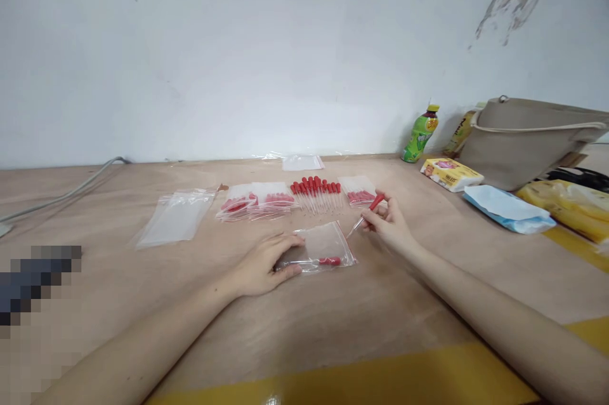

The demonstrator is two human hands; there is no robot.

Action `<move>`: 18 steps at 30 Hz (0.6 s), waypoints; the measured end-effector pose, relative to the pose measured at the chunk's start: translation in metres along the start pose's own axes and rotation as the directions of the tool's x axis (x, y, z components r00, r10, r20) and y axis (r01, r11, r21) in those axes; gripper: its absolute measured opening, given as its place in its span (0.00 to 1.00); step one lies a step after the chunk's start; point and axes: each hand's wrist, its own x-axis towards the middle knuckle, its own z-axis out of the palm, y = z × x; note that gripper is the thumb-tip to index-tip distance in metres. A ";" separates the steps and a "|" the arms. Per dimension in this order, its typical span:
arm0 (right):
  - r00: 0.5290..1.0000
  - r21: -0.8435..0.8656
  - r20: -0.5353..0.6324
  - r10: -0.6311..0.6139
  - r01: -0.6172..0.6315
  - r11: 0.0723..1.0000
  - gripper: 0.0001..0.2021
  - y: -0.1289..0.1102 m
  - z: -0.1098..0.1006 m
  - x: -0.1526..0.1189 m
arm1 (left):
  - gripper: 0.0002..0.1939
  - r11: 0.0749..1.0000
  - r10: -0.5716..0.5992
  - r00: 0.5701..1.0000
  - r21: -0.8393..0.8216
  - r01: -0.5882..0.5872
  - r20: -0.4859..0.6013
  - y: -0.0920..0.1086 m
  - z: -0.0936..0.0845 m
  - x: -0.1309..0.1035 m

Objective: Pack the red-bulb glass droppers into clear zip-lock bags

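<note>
Holding zip bag (323,240) with one dropper (330,261) inside in left hand (266,265), second dropper (377,202) in right hand (387,224), near filled bags (277,199) and unbagged droppers (311,185).

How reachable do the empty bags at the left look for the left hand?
Probably yes: only bare tabletop shows between the left hand and the empty bags, though that hand rests on another bag.

From the front bag (316,241) on the table (266,335), with a dropper (329,261) inside, find empty bags (178,221) towards ten o'clock, filled bags (273,200) at eleven, loose droppers (316,188) at twelve before the back bag (303,163) and wall (238,56), another filled bag (359,191) at one, and a bottle (420,135) behind a small pack (451,174) towards two.
</note>
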 end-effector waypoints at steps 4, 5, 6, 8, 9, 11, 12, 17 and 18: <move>0.999 0.063 0.014 0.034 -0.035 0.997 0.29 0.004 0.005 -0.003 | 0.21 1.000 0.002 1.000 0.000 -0.002 -0.011 -0.001 0.001 -0.001; 0.997 0.095 0.033 0.064 -0.067 0.993 0.26 0.005 0.006 -0.005 | 0.21 1.000 -0.001 1.000 0.003 0.001 -0.010 -0.001 0.001 -0.001; 0.993 0.130 0.055 0.102 -0.108 0.986 0.22 0.006 0.007 -0.008 | 0.22 1.000 -0.007 1.000 0.007 0.007 -0.008 -0.002 0.001 -0.001; 0.977 0.192 0.109 0.183 -0.202 0.960 0.14 0.006 0.009 -0.012 | 0.22 1.000 -0.014 1.000 0.012 0.014 -0.004 -0.002 0.001 -0.001; 0.964 0.211 0.144 0.221 -0.249 0.945 0.12 0.005 0.009 -0.014 | 0.22 1.000 -0.013 1.000 0.015 0.013 0.000 -0.002 0.001 -0.001; 0.938 0.227 0.210 0.275 -0.320 0.920 0.08 0.004 0.009 -0.015 | 0.23 1.000 -0.004 1.000 0.020 0.004 0.002 -0.002 0.001 -0.001; 0.929 0.230 0.230 0.288 -0.340 0.912 0.07 0.003 0.008 -0.015 | 0.23 1.000 0.000 1.000 0.023 0.000 0.001 -0.003 0.001 -0.002; 0.914 0.093 0.278 0.296 -0.333 0.938 0.07 0.002 -0.002 -0.010 | 0.24 0.999 -0.019 1.000 0.034 0.019 0.009 -0.004 0.002 -0.002; 0.902 0.004 0.318 0.291 -0.308 0.951 0.08 0.002 -0.004 -0.009 | 0.24 0.999 -0.022 1.000 0.035 0.022 0.010 -0.004 0.002 -0.002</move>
